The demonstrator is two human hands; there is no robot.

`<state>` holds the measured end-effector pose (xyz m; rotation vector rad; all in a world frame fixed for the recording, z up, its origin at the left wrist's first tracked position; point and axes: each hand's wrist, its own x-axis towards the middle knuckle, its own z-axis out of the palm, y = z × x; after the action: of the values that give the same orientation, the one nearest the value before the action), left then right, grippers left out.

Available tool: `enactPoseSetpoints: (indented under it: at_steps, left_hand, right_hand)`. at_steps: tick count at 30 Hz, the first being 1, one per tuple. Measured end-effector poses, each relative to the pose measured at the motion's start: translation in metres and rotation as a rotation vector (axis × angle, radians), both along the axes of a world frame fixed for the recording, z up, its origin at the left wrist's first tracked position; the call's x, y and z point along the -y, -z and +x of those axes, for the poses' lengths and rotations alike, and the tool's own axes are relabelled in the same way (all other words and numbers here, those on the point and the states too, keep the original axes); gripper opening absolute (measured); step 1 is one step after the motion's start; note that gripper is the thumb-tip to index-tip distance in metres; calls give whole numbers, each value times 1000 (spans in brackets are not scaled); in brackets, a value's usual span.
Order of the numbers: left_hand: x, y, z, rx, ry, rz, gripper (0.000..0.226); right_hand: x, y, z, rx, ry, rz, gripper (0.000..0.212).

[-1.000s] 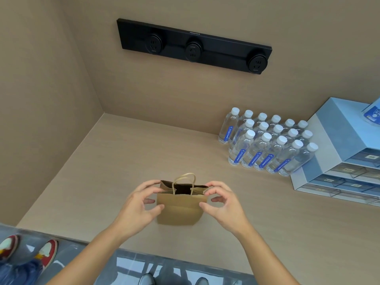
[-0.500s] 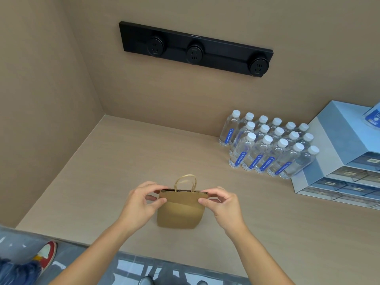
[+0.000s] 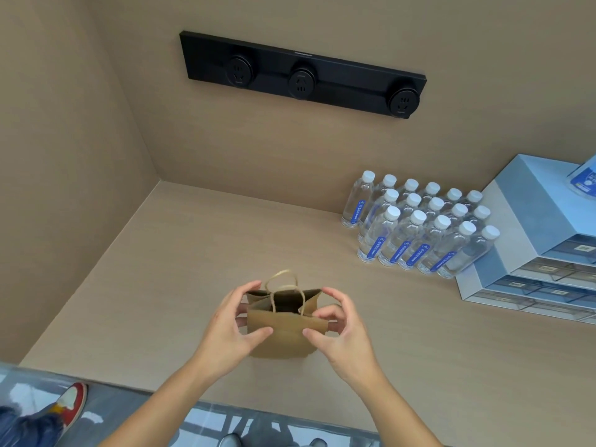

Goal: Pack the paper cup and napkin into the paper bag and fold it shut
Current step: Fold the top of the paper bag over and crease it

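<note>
A small brown paper bag (image 3: 282, 333) with twisted paper handles stands upright on the wooden counter near its front edge. Its mouth is open and the inside is dark; what lies inside cannot be seen. My left hand (image 3: 230, 330) grips the bag's left side, thumb on the front panel and fingers at the rim. On the other side my right hand (image 3: 340, 330) pinches the right side the same way. No paper cup or napkin shows anywhere on the counter.
Several clear water bottles (image 3: 416, 227) with white caps stand at the back right. A pale blue drawer unit (image 3: 529, 253) sits at the far right. A black socket strip (image 3: 301, 74) hangs on the back wall. A side wall closes off the left.
Half a second ago the bag's mouth was pressed nearly flat between my hands; now it is pulled open again, with the front panel lower and both handles apart.
</note>
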<state>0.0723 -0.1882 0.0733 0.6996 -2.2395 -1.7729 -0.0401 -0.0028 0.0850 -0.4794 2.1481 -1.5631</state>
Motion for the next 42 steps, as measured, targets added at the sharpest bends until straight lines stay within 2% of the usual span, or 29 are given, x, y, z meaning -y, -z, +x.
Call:
enactPoseSetpoints:
  at_steps: [7,9,12,15,17,21,25,27,30,33,35,38,40,42]
  left_hand:
    - [6,6,8,43,12,6,80]
    - [7,8,6,32,11,7,78]
    - [7,9,2,25,37,-20,70]
    - [7,9,-2,16,80,-61,64]
    - [9,9,-5,15,62,-57,64]
    - [15,7,-5,2,69,-29,65]
    - [18,7,-6,-32,91,-12,60]
    - [17,8,-8,-50,76,-19,57]
    - [15,13,-9,-58,31,-11,49]
    - [13,13,-8,-85,-21,6,21]
    - [12,12,-8,-102,-52,4,18]
    - [12,13,-11,-116,-42,-37,38]
    - [11,15,-12,-139,-23,-115,44]
    - [12,20,-12,-167,-13,-231,51]
  right_hand:
    - [-11,-6,-2,-38,16,-14,60]
    - [-10,-11,-2,-67,-40,6,60]
    - [-1,-13,0,-94,-131,48,75]
    - [7,-12,-7,-50,-79,32,98]
    - [10,-13,-14,-24,-86,24,101]
    - [9,-19,-20,-46,-172,35,86]
    - [11,-18,-27,-70,-202,62,47]
    - [14,-15,-31,-82,-188,72,37]
    - [16,-8,-36,-65,-140,39,36]
    - [16,-4,-36,-45,-107,-29,43]
    - [15,-2,-37,-26,-89,-55,41]
    - [15,5,-35,-31,-81,-50,38]
    - [18,13,-32,-64,-47,-39,47]
    - [20,20,-28,-78,4,-28,46]
